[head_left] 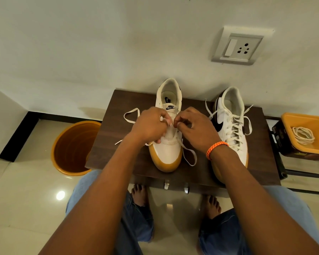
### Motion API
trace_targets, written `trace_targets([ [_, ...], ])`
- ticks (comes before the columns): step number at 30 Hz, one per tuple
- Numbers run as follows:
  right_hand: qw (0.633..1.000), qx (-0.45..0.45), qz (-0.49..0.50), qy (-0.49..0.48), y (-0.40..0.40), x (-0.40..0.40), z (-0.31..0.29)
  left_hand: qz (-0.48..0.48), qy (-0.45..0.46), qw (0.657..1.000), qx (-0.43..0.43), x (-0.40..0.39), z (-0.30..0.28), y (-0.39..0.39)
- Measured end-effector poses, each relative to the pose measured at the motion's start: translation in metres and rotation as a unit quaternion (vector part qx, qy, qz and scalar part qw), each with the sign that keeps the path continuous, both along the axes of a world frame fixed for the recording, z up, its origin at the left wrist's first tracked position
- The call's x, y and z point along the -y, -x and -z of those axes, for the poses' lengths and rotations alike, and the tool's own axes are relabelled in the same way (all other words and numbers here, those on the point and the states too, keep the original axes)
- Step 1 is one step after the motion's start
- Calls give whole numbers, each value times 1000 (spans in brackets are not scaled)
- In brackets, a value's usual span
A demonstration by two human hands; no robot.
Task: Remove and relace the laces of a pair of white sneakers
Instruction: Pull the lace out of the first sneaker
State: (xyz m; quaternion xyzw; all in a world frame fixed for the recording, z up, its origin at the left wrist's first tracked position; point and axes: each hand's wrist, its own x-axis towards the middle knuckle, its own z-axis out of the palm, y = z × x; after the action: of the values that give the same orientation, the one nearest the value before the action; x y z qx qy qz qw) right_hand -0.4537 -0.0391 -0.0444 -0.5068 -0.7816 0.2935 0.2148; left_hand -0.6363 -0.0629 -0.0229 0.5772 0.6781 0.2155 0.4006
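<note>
Head view, contents as we find them.

Left hand: our fingers curled, pinching a white lace over the tongue of the near sneaker. One end of this lace loops away from the fingers over the bench on the left side; the other end trails out below the right hand, beside the toe.

Right hand: fingers bent inward and pinching at the same lace, tips almost meeting those of the left hand. An orange braided band sits on this wrist.

Near sneaker: white, tan sole, directly under both sets of fingers, toe toward us; few eyelets appear threaded, though the hands cover most of them.

Second sneaker: just right of the right-hand fingers, on the same bench, fully laced, lace ends loose.

Orange bucket: on the floor, left of the left hand and lower.

Orange tub: well right of the fingers, holding a coiled pale cord.

Wall socket: above and beyond the fingers.
</note>
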Motion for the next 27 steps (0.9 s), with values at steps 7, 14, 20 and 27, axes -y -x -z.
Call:
trace_targets([
  [7,1000,5,-2,4,0,0,0,-72,24,992,105,-3,-11,7],
  [14,1000,4,-2,-2,1,1,0,79,96,992,14,1,-1,-1],
  [20,1000,-3,-8,-2,1,0,1,82,58,994,-46,-1,-1,-5],
  [27,999,28,-17,-24,1,0,2,-42,-2,998,47,-6,-5,10],
])
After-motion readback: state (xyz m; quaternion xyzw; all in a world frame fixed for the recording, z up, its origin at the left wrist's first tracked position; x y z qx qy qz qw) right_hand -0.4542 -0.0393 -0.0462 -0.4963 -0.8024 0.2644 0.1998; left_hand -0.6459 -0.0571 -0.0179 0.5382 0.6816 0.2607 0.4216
